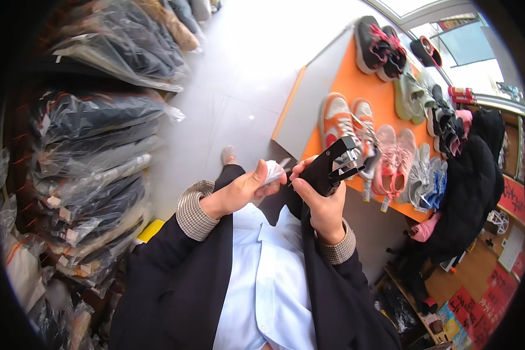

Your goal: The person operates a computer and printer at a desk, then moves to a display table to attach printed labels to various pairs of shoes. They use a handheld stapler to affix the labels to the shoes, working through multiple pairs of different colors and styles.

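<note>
Between the thumb and fingers of my left hand (240, 190) is a small white paper slip (272, 172) that bears writing. My right hand (323, 210) grips a black stapler (319, 175), tilted with its metal-fitted jaw end up and to the right. Both hands are raised in front of my chest, the slip just left of the stapler and apart from it. Beyond the stapler, orange and white sneakers (336, 116) stand on an orange tabletop (340, 83).
Pink sneakers (385, 159) and several other pairs, some tagged, line the orange table. Stacked plastic-wrapped garments (96, 118) fill the left side. At right, a black garment (468, 183) hangs over something near a wooden desk (477, 258) with red papers.
</note>
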### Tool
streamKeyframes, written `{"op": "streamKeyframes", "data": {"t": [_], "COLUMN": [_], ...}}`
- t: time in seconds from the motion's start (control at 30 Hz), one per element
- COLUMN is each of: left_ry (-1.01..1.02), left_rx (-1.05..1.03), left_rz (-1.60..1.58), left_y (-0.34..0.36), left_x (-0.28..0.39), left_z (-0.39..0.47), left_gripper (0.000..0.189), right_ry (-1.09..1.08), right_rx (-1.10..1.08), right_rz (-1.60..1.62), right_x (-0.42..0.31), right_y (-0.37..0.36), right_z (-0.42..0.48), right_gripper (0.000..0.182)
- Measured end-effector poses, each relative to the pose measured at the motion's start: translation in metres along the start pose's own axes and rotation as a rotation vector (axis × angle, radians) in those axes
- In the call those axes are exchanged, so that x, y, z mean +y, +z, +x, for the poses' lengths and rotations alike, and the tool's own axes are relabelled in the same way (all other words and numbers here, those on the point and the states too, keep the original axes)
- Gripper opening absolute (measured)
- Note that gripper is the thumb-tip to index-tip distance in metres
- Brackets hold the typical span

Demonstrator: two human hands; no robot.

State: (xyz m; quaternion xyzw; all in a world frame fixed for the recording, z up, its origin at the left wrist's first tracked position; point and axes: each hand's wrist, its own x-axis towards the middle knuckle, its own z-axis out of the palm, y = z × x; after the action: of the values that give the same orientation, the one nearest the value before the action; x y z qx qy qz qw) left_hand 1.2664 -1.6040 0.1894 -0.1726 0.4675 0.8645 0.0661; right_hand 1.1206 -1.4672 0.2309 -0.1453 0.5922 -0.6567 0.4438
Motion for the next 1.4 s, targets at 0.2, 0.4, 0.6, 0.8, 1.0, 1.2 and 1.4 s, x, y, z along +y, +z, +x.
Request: {"op": "streamKeyframes", "data": {"t": [0.2,0.4,0.6,0.8,1.0,1.2,1.4], "left_ry": [-0.223,-0.338,-0.469,-0.566,-0.539,-0.414,-0.045], "left_rx": [-0.053,-0.142,-0.198,-0.207,-0.385,-0.276,-0.275], "left_rz": [-0.206,-0.229,-0.079,-0.026,0.026,0.137,0.675], "left_y": [-0.065,-0.099,-0.139,-0.152,-0.156,-0.159,-0.163], "left_x": [0.05,0.091,0.136,0.189,0.216,0.207,0.217], "left_z": [-0.034,0.006,0.069,0.158,0.244,0.32,0.408], "left_gripper": [0.072,0.064,0.066,0.065,0.062,0.03,0.021], "right_ry": [-0.211,-0.276,-0.246,-0.307,-0.229,-0.208,-0.134], "right_rx": [-0.028,0.137,0.233,0.34,0.564,0.78,1.04], "right_rz": [-0.211,-0.268,-0.38,-0.347,-0.203,-0.058,0.172], "right_x": [0.001,0.007,-0.02,-0.05,-0.072,-0.072,-0.089], "right_y": [0.091,0.104,0.1,0.071,0.037,-0.004,-0.034], "right_z": [0.027,0.071,0.135,0.209,0.253,0.285,0.316], "right_gripper": [0.037,0.03,0.032,0.026,0.02,0.017,0.014]}}
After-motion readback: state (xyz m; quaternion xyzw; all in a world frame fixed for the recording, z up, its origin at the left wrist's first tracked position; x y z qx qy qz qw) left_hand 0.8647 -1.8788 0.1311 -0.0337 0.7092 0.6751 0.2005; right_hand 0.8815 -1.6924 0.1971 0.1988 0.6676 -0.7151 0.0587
